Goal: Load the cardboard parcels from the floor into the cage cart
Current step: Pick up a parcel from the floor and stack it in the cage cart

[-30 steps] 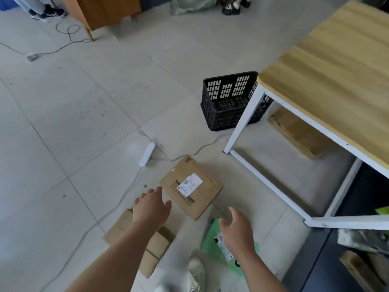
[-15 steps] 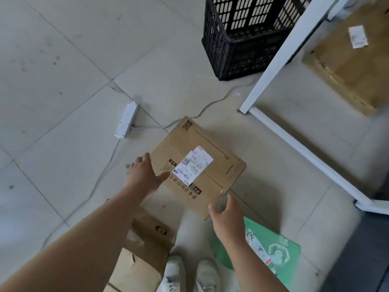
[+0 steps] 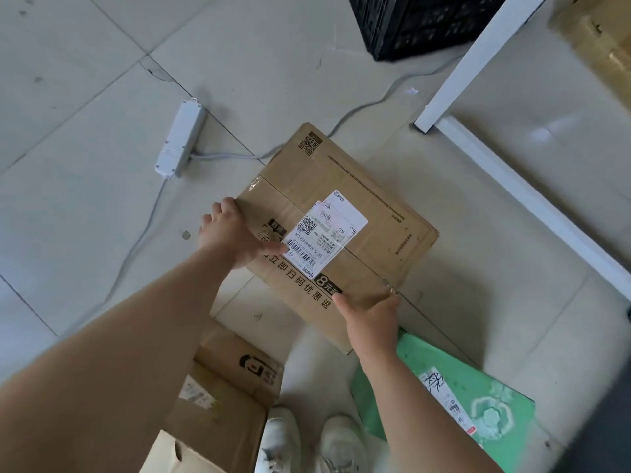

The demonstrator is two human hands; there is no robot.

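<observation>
Parcel: a flat cardboard parcel [image 3: 372, 213] sits on the floor [image 3: 85, 97] between the two grips, turned cornerwise to the person; whether it has left the tiles cannot be told.
Label: a white shipping label [image 3: 327, 230] lies on its top face, just right of the left grip's thumb.
Left grip: the left grip [image 3: 230, 235] holds the parcel's left edge, fingers curled over the edge and thumb flat on the top face, touching the label.
Right grip: the right grip [image 3: 372, 310] holds the parcel's near corner, thumb on top; the fingers reach round the edge and are mostly hidden.
Second parcel: a smaller cardboard box [image 3: 239, 367] lies below the left forearm, nearer the person than either grip.
Torn carton: an opened carton [image 3: 211, 421] lies against that box, nearer again.
Green mailer: a green mailing bag [image 3: 491, 411] lies under the right forearm, behind the right grip.
Shoes: two white shoes [image 3: 283, 438] stand between the carton and the mailer.
Power strip: a white power strip [image 3: 179, 138] lies beyond the left grip, its grey cable [image 3: 368, 107] passing under the parcel's far corner.
Frame: a white metal leg [image 3: 478, 59] and floor rail [image 3: 532, 199] stand beyond and right of the right grip.
Crate: a black crate [image 3: 426, 25] sits far beyond both grips, beside the leg.
Far parcel: another cardboard box [image 3: 604, 39] lies past the leg, at the far right.
</observation>
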